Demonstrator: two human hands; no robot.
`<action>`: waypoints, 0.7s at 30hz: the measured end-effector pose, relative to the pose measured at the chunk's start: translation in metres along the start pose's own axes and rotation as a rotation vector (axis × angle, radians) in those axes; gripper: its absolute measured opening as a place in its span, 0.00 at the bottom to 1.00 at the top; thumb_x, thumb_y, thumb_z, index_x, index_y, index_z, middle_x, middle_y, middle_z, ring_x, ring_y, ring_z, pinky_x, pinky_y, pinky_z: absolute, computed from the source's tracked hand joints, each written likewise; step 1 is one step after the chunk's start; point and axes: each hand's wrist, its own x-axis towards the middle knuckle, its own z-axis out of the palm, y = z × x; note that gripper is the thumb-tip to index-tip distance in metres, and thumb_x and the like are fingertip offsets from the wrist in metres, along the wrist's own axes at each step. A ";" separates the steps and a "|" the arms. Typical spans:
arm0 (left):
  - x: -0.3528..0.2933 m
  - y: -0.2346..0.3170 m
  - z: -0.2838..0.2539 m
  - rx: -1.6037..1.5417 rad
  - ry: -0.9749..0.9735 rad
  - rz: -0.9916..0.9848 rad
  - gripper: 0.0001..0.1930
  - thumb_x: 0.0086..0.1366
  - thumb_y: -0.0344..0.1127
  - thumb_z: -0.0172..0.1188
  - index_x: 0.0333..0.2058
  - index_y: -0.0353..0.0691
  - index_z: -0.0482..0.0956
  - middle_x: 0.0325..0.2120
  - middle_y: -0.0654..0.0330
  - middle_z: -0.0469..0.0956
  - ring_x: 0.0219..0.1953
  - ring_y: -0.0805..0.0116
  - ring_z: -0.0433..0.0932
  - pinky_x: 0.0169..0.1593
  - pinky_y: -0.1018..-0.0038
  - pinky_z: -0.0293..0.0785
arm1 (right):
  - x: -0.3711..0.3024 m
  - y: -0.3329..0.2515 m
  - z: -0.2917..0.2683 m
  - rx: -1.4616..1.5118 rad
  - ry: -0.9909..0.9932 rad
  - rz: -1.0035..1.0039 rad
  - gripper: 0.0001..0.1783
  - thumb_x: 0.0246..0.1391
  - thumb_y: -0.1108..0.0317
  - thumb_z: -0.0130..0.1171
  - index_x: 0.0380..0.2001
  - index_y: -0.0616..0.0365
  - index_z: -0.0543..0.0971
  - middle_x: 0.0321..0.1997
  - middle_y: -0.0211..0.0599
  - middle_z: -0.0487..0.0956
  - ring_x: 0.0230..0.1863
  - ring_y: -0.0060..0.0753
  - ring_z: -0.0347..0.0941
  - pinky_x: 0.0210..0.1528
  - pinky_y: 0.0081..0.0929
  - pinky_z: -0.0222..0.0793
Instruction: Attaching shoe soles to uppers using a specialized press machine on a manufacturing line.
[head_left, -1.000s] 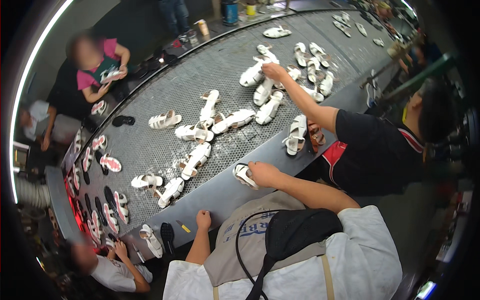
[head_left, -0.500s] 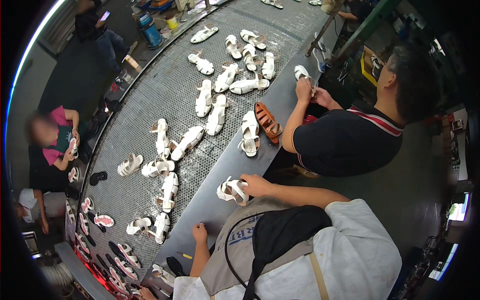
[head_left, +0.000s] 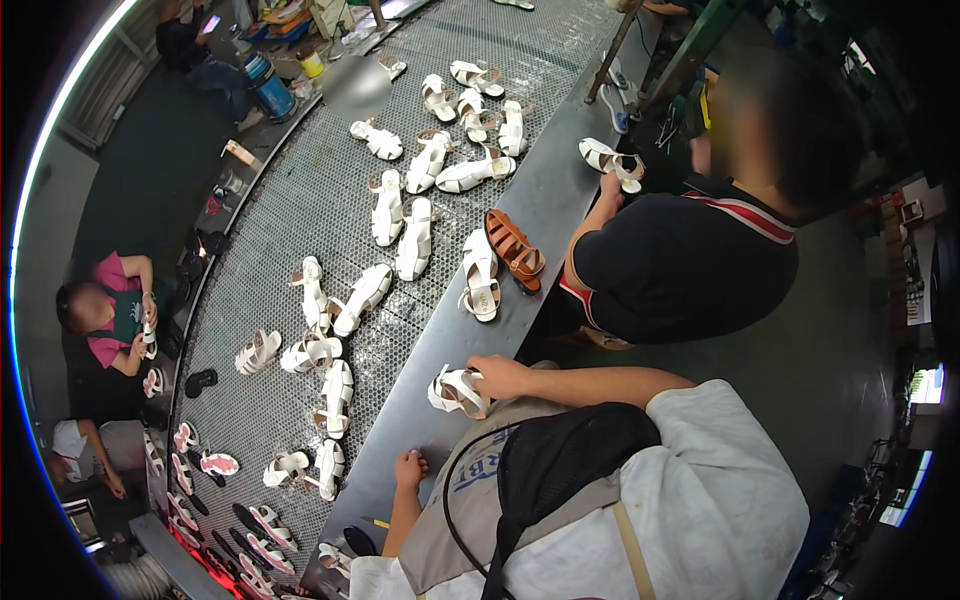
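A white strappy sandal [head_left: 458,390] is held by my right hand [head_left: 500,378] at the near edge of the metal ledge, in front of my apron. My fingers wrap one end of it. My left hand [head_left: 409,468] lies on the ledge to the left, its fingers curled and no object showing in it. Farther along the ledge, a white sandal [head_left: 480,275] lies beside a brown strappy sandal [head_left: 515,250]. Toward my left elbow lie a small yellow object [head_left: 381,523] and a dark sole-shaped piece [head_left: 359,541].
Many white sandals lie on the perforated curved table [head_left: 250,290] beyond the ledge [head_left: 400,420]. At my right, a co-worker [head_left: 690,270] holds a white sandal [head_left: 612,163]. Across the table a person in pink sleeves [head_left: 110,310] handles another. Pink-lined sandals [head_left: 219,463] lie lower left.
The view has shifted slightly. The co-worker at my right has moved the white sandal out over the ledge in one hand. My right hand keeps its sandal; my left hand stays on the ledge.
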 end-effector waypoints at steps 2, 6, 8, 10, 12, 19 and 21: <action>-0.001 0.002 0.002 0.036 0.015 -0.009 0.14 0.77 0.42 0.54 0.39 0.38 0.80 0.24 0.61 0.80 0.23 0.71 0.78 0.23 0.73 0.71 | 0.001 0.006 0.000 -0.013 -0.006 0.001 0.24 0.59 0.63 0.58 0.56 0.63 0.76 0.51 0.60 0.82 0.54 0.64 0.78 0.58 0.51 0.73; -0.021 -0.009 -0.022 -0.025 0.058 -0.017 0.15 0.76 0.43 0.54 0.38 0.37 0.80 0.25 0.61 0.80 0.24 0.71 0.79 0.24 0.73 0.73 | 0.001 -0.007 0.021 -0.014 -0.082 0.048 0.24 0.59 0.61 0.59 0.56 0.62 0.76 0.49 0.61 0.83 0.52 0.66 0.79 0.56 0.54 0.74; -0.035 -0.041 -0.009 -0.095 0.100 -0.124 0.16 0.75 0.44 0.55 0.39 0.36 0.81 0.26 0.60 0.82 0.25 0.69 0.80 0.27 0.71 0.75 | -0.005 -0.007 0.029 -0.092 -0.098 -0.032 0.22 0.59 0.59 0.59 0.52 0.61 0.77 0.48 0.61 0.83 0.50 0.67 0.79 0.55 0.55 0.75; -0.027 -0.049 0.018 -0.122 0.095 -0.090 0.16 0.75 0.44 0.55 0.39 0.36 0.81 0.27 0.59 0.82 0.26 0.68 0.81 0.30 0.69 0.77 | -0.034 0.004 0.015 -0.093 -0.118 0.000 0.23 0.59 0.57 0.58 0.51 0.61 0.78 0.48 0.61 0.83 0.51 0.67 0.79 0.54 0.54 0.75; -0.024 -0.043 0.043 -0.012 0.045 0.024 0.17 0.75 0.45 0.56 0.39 0.35 0.82 0.28 0.58 0.83 0.28 0.66 0.82 0.35 0.67 0.79 | -0.050 0.010 0.001 -0.155 -0.097 0.012 0.24 0.60 0.55 0.59 0.52 0.61 0.79 0.48 0.62 0.82 0.51 0.68 0.79 0.55 0.54 0.74; -0.059 -0.074 0.096 -0.203 0.215 0.080 0.20 0.73 0.48 0.57 0.42 0.33 0.83 0.33 0.53 0.86 0.35 0.60 0.85 0.44 0.63 0.79 | -0.055 -0.063 -0.031 -0.512 -0.110 -0.324 0.18 0.60 0.63 0.62 0.50 0.58 0.77 0.47 0.50 0.79 0.49 0.59 0.78 0.49 0.51 0.76; -0.074 -0.094 0.103 -0.166 0.267 0.065 0.20 0.72 0.48 0.57 0.43 0.33 0.83 0.35 0.51 0.86 0.39 0.55 0.85 0.47 0.60 0.79 | -0.048 -0.077 -0.025 -0.692 -0.172 -0.368 0.15 0.59 0.62 0.62 0.46 0.57 0.77 0.42 0.47 0.78 0.47 0.56 0.78 0.44 0.50 0.77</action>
